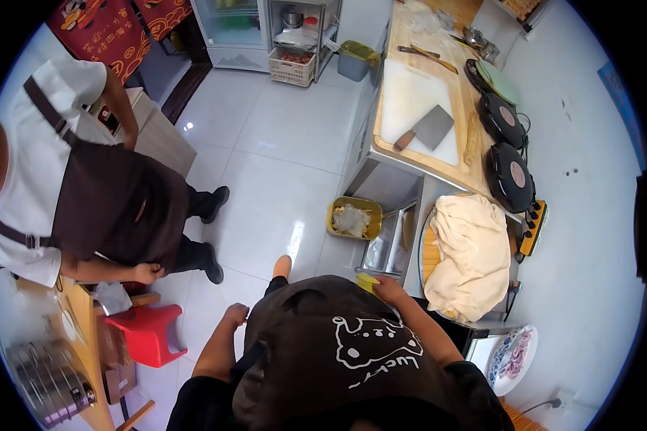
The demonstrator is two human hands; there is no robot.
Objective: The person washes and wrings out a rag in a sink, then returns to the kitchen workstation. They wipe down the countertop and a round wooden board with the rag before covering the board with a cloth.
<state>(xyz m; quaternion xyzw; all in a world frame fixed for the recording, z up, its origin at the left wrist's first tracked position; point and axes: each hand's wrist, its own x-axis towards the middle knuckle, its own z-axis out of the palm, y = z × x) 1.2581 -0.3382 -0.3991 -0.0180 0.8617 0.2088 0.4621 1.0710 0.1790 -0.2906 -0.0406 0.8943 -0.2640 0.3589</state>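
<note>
My right hand [392,289] is closed on a yellow cloth [367,282], just in front of my apron on the right. Beside it is the corner of a low shelf unit. Hanging at the left of my dark apron [305,345], my left hand [235,314] has its fingers curled in, and I see nothing in it. Right of my right arm, a large sheet of pale dough [471,251] lies heaped on a round wooden board [430,255].
A cleaver [430,129] lies on a white cutting board [410,93] on the counter. Black round griddles [510,176] line the wall. A yellow-lined bin [333,228] stands on the floor ahead. Another person [115,194] stands at left, near a red stool [144,334].
</note>
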